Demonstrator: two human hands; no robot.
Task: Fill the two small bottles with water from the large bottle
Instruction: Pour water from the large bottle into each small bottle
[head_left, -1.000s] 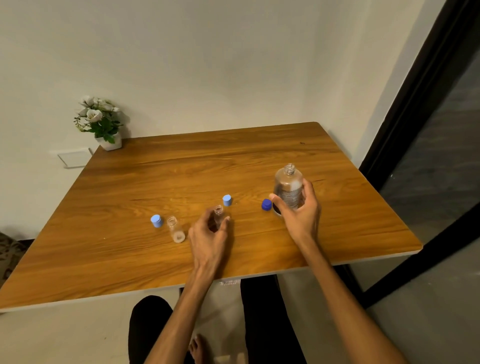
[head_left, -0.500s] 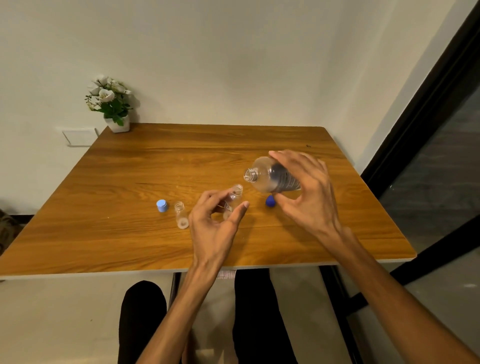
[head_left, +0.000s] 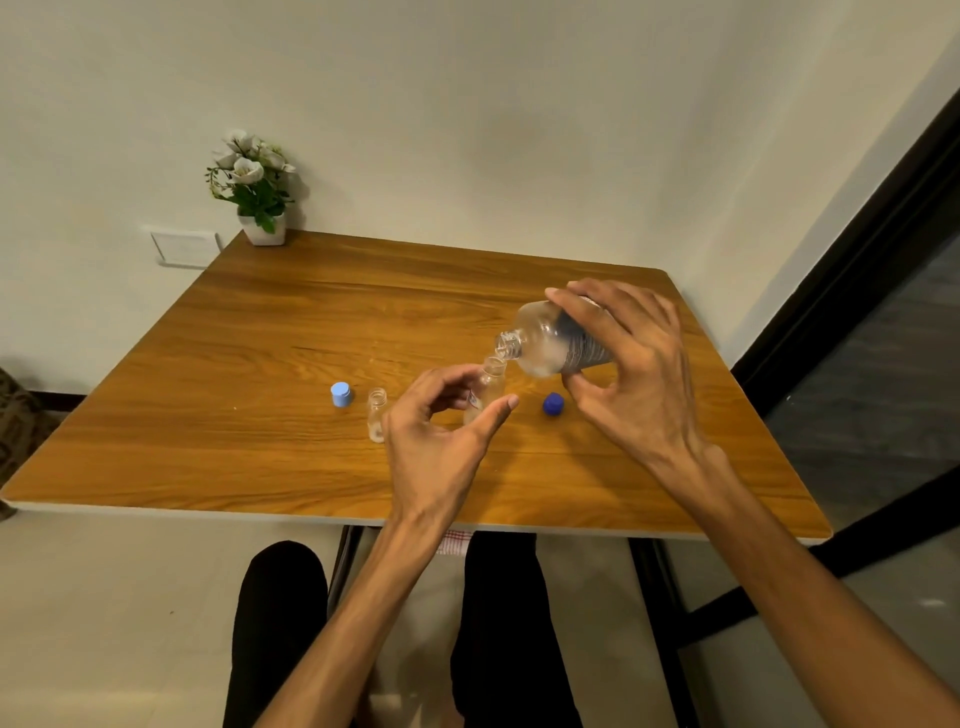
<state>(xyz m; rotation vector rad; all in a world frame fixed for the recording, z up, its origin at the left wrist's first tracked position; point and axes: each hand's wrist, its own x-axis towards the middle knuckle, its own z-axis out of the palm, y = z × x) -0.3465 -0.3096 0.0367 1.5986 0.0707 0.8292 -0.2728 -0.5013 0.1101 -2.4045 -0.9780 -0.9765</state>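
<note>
My right hand (head_left: 631, 374) grips the large clear bottle (head_left: 550, 340), tipped on its side with the open mouth pointing left and down. Its mouth sits just above the neck of a small clear bottle (head_left: 491, 382), which my left hand (head_left: 441, 436) holds between thumb and fingers, lifted and slightly tilted. The second small bottle (head_left: 376, 413) stands uncapped on the wooden table (head_left: 260, 364), just left of my left hand. I cannot see whether water is flowing.
A light blue cap (head_left: 341, 394) lies left of the standing small bottle. A dark blue cap (head_left: 554, 404) lies under the large bottle. A potted white flower (head_left: 254, 189) stands at the far left corner against the wall. A dark door frame runs along the right.
My right hand lifted the large bottle off the table and tipped it over. My left hand raised a small bottle until its neck met the large bottle's mouth.
</note>
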